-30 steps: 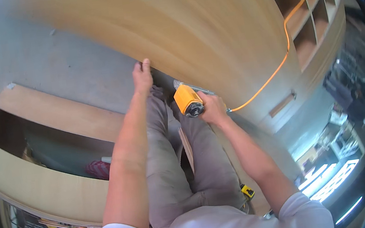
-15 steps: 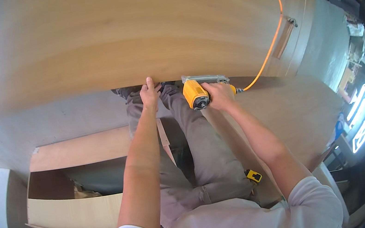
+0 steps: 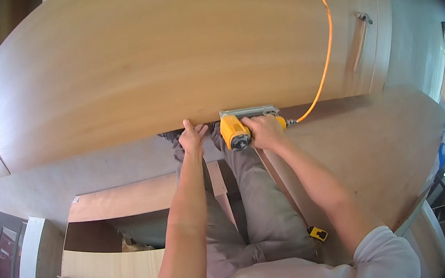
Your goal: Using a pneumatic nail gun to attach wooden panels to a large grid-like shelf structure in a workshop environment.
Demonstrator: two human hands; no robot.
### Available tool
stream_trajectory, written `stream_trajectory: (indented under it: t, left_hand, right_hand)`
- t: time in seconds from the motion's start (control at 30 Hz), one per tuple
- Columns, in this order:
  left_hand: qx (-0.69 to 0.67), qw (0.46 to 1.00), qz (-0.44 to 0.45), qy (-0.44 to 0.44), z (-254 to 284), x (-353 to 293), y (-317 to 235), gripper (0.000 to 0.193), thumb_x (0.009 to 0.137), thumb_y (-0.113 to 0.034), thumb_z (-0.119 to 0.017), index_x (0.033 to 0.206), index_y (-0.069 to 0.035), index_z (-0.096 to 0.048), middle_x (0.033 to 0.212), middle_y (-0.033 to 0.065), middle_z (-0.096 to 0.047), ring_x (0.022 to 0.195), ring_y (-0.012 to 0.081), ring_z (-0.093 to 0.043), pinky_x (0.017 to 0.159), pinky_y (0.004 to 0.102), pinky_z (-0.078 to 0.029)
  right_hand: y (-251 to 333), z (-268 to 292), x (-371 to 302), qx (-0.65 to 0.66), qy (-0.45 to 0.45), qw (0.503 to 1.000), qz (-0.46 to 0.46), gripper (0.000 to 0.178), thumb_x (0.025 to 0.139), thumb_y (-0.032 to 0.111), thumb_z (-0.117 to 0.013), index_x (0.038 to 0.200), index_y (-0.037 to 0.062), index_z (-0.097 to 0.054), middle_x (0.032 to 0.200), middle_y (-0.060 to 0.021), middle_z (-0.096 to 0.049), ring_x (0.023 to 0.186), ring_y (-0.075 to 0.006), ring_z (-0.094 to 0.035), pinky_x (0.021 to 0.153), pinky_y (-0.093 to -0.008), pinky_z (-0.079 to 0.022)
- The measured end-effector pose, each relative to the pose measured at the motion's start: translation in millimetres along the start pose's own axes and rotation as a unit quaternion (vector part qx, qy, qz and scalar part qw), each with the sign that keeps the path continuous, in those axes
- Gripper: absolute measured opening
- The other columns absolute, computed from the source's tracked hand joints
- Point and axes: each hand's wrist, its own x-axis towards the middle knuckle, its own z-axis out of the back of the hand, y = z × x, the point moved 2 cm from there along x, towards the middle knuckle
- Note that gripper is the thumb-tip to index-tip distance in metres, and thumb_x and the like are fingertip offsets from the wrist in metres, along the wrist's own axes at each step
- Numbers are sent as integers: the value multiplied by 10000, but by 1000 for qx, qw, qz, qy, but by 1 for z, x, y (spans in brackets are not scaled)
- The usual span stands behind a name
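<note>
My right hand (image 3: 265,132) grips a yellow pneumatic nail gun (image 3: 234,131), its metal magazine (image 3: 247,112) lying against the bottom edge of a large light wood panel (image 3: 164,50). An orange air hose (image 3: 324,51) runs from the gun's rear up across the panel. My left hand (image 3: 193,137) presses its fingers on the same lower edge, just left of the gun. My grey-trousered legs (image 3: 254,203) stretch out below both hands.
An open wooden box frame (image 3: 109,263) lies on the grey floor at lower left. A yellow tape measure (image 3: 318,233) rests by my right hip. A wood-handled door or panel (image 3: 360,45) stands at right. Thin wood strips (image 3: 216,177) lie between my legs.
The view has swung so the panel sits more squarely in front. Both hands have stayed on the panel's lower edge, the nail gun now closer to my left hand.
</note>
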Motion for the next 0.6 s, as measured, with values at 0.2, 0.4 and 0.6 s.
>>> stream_trajectory:
  t: [0.2,0.4,0.6]
  left_hand:
    - [26,1000,9,-8,-7,-8,4,626,1047,-518,-414,1244,61,-547,1161,192,-703,961,260,-726,535,251,-438]
    - [32,999,17,-26,-5,-10,3,635,1045,-526,-412,1245,62,-546,1157,189,-704,968,259,-725,531,257,-433]
    - [73,996,42,-6,0,-10,4,651,1035,-589,-367,1294,-9,-512,1289,135,-659,1107,238,-677,844,361,-453]
  right_hand:
    - [-2,-2,-5,20,7,1000,-9,313,721,233,-734,991,139,-609,796,-103,-704,777,-334,-687,628,-489,-508]
    - [6,-3,-2,30,1,999,-17,321,716,238,-744,995,147,-613,792,-93,-702,772,-328,-685,632,-483,-507]
    - [2,-2,-7,53,21,997,-47,337,707,234,-749,1002,149,-609,796,-102,-700,796,-340,-684,663,-482,-510]
